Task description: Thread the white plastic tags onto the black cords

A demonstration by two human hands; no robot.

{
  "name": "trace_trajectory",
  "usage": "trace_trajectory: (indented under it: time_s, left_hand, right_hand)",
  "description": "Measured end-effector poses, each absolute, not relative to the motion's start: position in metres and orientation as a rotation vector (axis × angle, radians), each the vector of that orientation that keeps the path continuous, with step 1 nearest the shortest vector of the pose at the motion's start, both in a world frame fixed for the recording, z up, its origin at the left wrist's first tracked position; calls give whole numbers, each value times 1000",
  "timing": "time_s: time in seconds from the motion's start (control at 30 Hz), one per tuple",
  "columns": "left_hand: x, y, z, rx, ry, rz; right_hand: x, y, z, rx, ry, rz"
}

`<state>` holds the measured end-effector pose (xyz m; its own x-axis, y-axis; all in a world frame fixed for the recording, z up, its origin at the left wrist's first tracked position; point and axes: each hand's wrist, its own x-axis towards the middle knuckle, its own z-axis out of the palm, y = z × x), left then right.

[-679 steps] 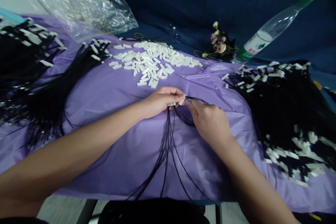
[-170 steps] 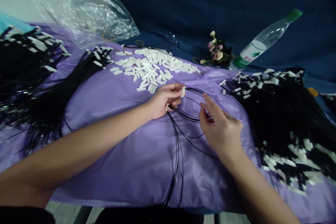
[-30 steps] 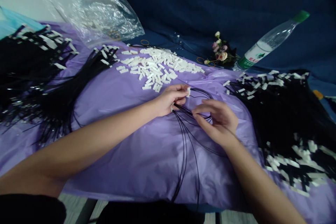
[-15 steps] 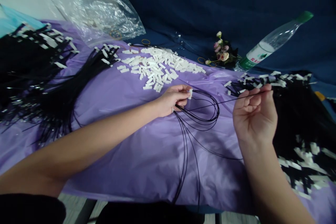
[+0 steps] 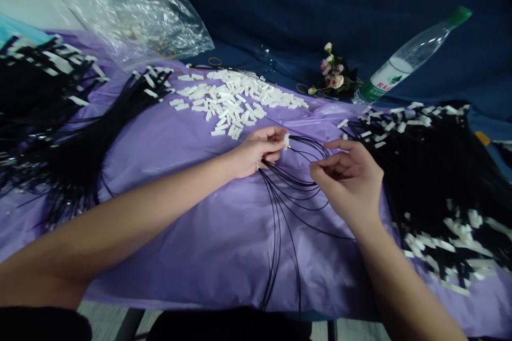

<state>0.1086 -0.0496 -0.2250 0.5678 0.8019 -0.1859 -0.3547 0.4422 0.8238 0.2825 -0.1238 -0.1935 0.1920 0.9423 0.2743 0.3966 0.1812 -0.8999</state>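
Observation:
My left hand point(image 5: 264, 152) is closed around a coiled bundle of thin black wires point(image 5: 294, 178). A small white connector point(image 5: 286, 141) shows at its thumb and fingertips. From this grip the wires loop to the right, and several loose ends hang down toward the front edge. My right hand point(image 5: 348, 178) is at the right side of the loop, its index finger stretched out. Its thumb and another fingertip come together at a black wire; the exact contact is partly hidden.
White connectors point(image 5: 236, 101) lie piled on the purple sheet point(image 5: 180, 224). Bundles of black wires with white ends lie left point(image 5: 92, 138) and right point(image 5: 432, 165). Behind are a clear plastic bag point(image 5: 132, 16), rubber bands point(image 5: 215, 61), artificial flowers point(image 5: 334, 72) and a tilted bottle point(image 5: 408, 61).
My right hand has moved left and inward, from drawing a wire out taut at the right to the edge of the loop. My left hand keeps its grip on the bundle.

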Motion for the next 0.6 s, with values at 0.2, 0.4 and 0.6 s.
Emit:
trace_trajectory:
  time_s: [0.2,0.4,0.6]
  left_hand:
    - [109,-50,-223,815,628,783]
    - [110,-51,-221,808,632,797]
    - [110,-51,-222,827,622,810]
  right_hand:
    - [284,-124,-197,-1453,-1420,626]
    - [284,-123,-199,-1473,-1446,615]
    - [284,-123,-198,-1482,-1430,667]
